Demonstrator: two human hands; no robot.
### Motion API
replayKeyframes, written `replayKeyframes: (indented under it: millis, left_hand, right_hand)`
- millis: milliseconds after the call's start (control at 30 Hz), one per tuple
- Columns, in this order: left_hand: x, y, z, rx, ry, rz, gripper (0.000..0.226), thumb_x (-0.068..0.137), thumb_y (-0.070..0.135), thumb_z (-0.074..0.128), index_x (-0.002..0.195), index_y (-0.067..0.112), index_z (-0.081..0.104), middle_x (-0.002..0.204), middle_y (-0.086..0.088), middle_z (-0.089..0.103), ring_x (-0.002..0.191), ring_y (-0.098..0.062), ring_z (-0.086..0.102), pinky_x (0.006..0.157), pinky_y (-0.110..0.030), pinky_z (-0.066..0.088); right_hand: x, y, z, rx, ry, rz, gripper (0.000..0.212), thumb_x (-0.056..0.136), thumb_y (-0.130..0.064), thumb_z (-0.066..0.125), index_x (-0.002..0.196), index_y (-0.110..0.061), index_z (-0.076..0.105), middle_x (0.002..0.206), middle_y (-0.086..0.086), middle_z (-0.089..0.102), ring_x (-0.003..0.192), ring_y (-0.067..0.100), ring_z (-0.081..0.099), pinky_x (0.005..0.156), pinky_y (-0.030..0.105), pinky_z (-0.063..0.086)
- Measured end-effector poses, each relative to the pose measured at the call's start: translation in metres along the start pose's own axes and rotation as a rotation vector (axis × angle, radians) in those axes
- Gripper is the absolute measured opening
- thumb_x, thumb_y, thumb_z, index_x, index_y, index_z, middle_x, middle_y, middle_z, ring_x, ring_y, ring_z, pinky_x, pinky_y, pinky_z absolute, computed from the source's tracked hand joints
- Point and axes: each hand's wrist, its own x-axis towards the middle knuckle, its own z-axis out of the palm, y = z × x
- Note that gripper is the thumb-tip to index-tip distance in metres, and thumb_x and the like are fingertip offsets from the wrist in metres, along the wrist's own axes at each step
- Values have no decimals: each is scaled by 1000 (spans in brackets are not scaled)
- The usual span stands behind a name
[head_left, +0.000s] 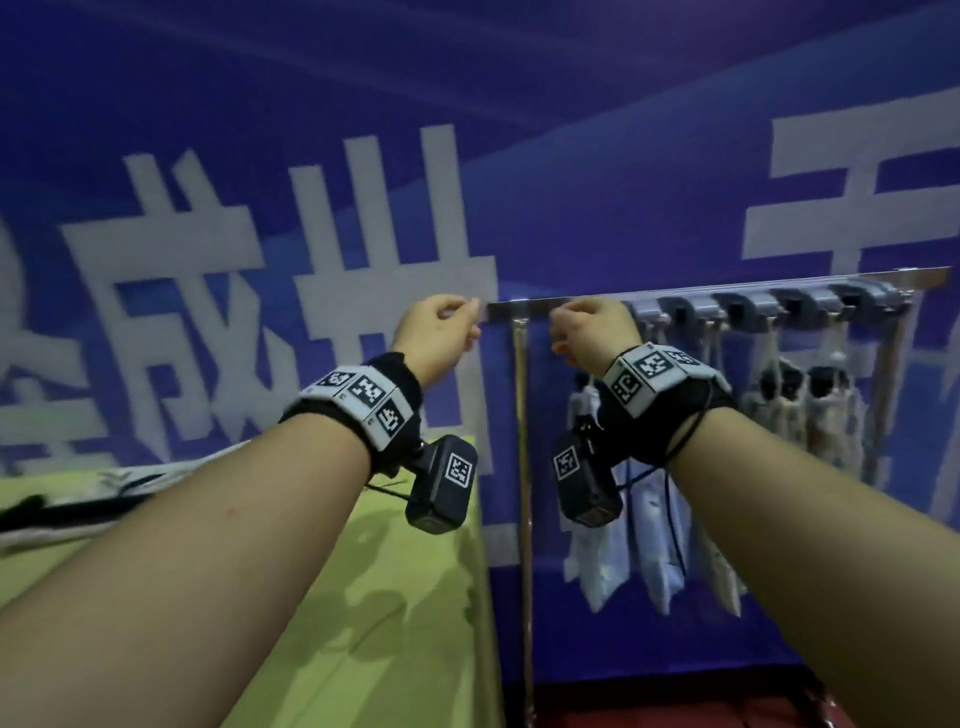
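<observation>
**Operator:** What holds what on the rack?

**Technician:** The rail (727, 291) runs level across the right half of the view, against the blue banner (597, 218). A row of grey clips (748, 306) sits along it. Pale cloths (826, 410) hang below the clips, bunched close together. A light-blue garment (649, 525) hangs further left, partly behind the right forearm. An upright post (522, 467) drops from the rail near its left end.

**Operator:** Left hand position?

**Technician:** The left hand (439, 332) is raised to the rail's left end, arm stretched forward. The fingers are curled and the forefinger tip meets the end of the rail. The grip is narrow; whether it clamps the metal cannot be told.

**Operator:** Right hand?

**Technician:** The right hand (592, 327) is at the rail just left of the first clip, back of the hand toward the camera. The fingers curl away out of sight, so the state of its grip cannot be told.

**Operator:** Anything else?

**Technician:** The green tabletop (363, 597) lies lower left, just beside the post. Black and white items (78, 512) rest on its far edge.
</observation>
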Motion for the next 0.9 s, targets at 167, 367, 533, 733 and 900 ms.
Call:
replayKeyframes:
  millis: [167,367,533,733,900]
  left_hand:
    - [-52,-77,-117,-95,169,-290,25,100,35,50,110,14,58,76,-2,64,68,-14,59,60,-25,43]
    - [-116,-167,-220,-231,353,-559,40,102,36,44,124,6,57,104,-10,65,94,-24,63,84,-35,49]
    - [-122,-212,-233,-435,437,-664,44,102,37,46,131,5,53,110,-9,63,99,-24,62,86,-35,49]
    - [-97,-245,-219,-829,426,-719,55,100,37,50,147,11,36,145,-17,45,128,-34,51,99,-41,45]
    - [-88,-254,-224,-1016,394,-755,67,100,35,51,154,13,20,153,-23,30,137,-40,38,113,-50,35]
  right_hand:
    - [-42,-2,115,72,-221,134,8,92,-14,56,84,-13,58,73,7,56,60,16,54,58,25,43]
    - [-87,25,239,34,-409,310,8,91,-15,60,97,-12,64,110,14,64,99,30,60,88,43,53]
    - [-93,50,283,-38,-450,374,24,90,-13,61,114,-7,62,107,13,64,100,29,62,91,46,53]
    - [-66,71,319,-137,-532,331,54,91,-13,61,141,-18,40,107,10,61,100,27,64,87,41,55]
    - [-45,73,344,-274,-652,264,61,92,-8,57,146,-15,31,135,16,49,99,27,60,49,26,52]
